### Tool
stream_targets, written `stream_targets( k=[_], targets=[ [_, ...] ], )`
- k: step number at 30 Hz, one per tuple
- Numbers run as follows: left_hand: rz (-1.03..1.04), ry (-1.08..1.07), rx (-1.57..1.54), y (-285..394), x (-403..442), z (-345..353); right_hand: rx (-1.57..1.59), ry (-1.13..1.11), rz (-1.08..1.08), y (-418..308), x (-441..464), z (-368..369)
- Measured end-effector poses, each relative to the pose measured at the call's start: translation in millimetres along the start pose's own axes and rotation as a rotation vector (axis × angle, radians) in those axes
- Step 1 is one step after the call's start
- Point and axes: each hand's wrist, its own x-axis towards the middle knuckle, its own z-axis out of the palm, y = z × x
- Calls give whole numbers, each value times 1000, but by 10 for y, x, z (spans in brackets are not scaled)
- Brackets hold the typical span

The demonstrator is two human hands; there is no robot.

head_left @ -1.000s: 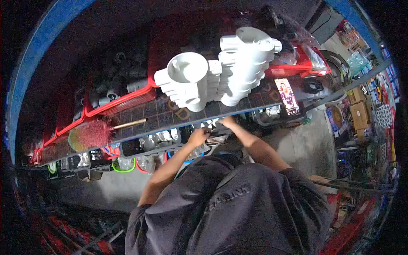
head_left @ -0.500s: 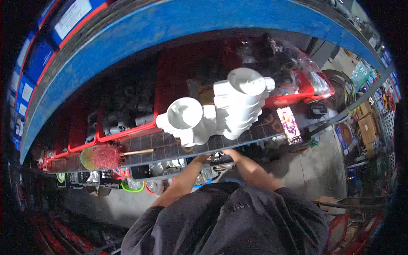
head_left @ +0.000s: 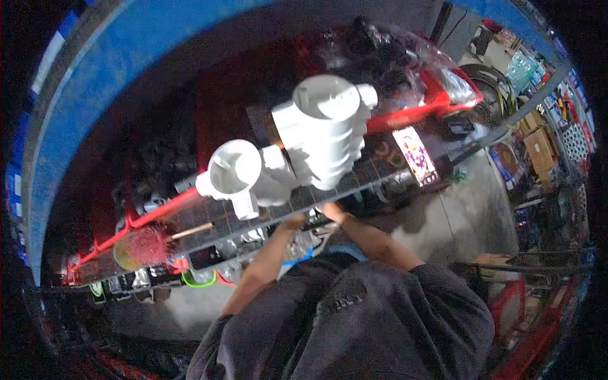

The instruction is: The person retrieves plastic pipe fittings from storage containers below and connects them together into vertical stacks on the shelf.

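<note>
My left hand (head_left: 293, 222) and my right hand (head_left: 332, 211) reach in close together, just below the front edge of a dark shelf (head_left: 297, 206). Their fingers are blurred and partly hidden by that edge, so I cannot make out what they hold. Small pale and shiny pieces show between and around them, over the lower bins. Above my hands, a stack of white plastic pipe fittings (head_left: 326, 142) stands on the shelf. Left of it is a shorter group of white pipe fittings (head_left: 235, 174).
A lit phone (head_left: 416, 157) leans at the shelf's right end. At the left lies a pink and green duster (head_left: 145, 246) with a wooden handle. Red bins (head_left: 168, 208) line the shelf's back. A blue beam (head_left: 95, 82) arches overhead. Cardboard boxes (head_left: 539, 149) stand far right.
My view has turned and shifted, so the shelf slants more and its contents sit further left. My hands stay below the shelf edge; the right one shows slightly more.
</note>
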Motion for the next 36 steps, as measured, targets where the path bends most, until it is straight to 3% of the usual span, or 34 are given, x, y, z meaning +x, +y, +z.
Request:
stream_targets(
  k=[1, 2, 3, 6, 8, 9, 11, 14, 16, 17, 19, 20, 22, 23, 26, 27, 29, 31, 32, 33, 36],
  targets=[
    [-52, 10, 29, 129, 39, -154, -46, 117, -47, -28, -23, -61],
    [-105, 18, 58, 286, 108, -353, 50, -59, 189, -354, -76, -384],
    [-552, -532, -17, 406, 195, -525, 218, -42, 118, -325, -105, -426],
    [-640, -391, -354, 610, 261, -803, 379, -61, 39, -544, -364, -760],
    [-509, -158, -554, 676, 201, -839, 298, -95, 134, -809, -549, -999],
    [-652, -290, -675, 690, 151, -862, 278, -94, 127, -850, -656, -1064],
    [-684, -337, -749, 992, 321, -1311, 266, -31, 50, -835, -869, -1121],
    [-539, -152, -864, 1065, 250, -1469, 132, -96, 71, -1167, -1052, -1452],
    [-507, -244, -831, 1254, 323, -1896, 322, 0, 36, -1402, -1117, -1610],
    [-521, -323, -839, 1345, 366, -2127, 560, -77, 261, -1617, -1130, -1754],
    [-385, -132, -845, 1562, 489, -2581, 730, -34, 192, -1926, -1124, -1961],
    [-259, -128, -773, 1625, 565, -2873, 701, -114, 273, -2060, -1075, -2136],
    [-119, -53, -752, 1739, 714, -3295, 466, -160, -93, -2392, -954, -2426],
    [-83, -6, -724, 1776, 742, -3428, 648, -136, -134, -2543, -866, -2476],
    [4, 271, -621, 1867, 843, -3771, 670, -39, -366, -3089, -564, -2614],
    [18, 364, -596, 1867, 909, -3869, 511, 35, -526, -3155, -441, -2644],
    [74, 526, -493, 1807, 1072, -4035, 401, 186, -418, -3502, -313, -2651],
    [-167, 683, -606, 1845, 1241, -4136, 444, 212, -525, -3716, -100, -2659],
    [-233, 677, -740, 1806, 1314, -4174, 471, 216, -547, -3792, -17, -2662],
    [-152, 688, -656, 1700, 1397, -4214, 471, 239, -551, -3845, 59, -2646],
    [-181, 621, -635, 1498, 1533, -4302, 462, 275, -522, -3972, 182, -2566]
  ],
)
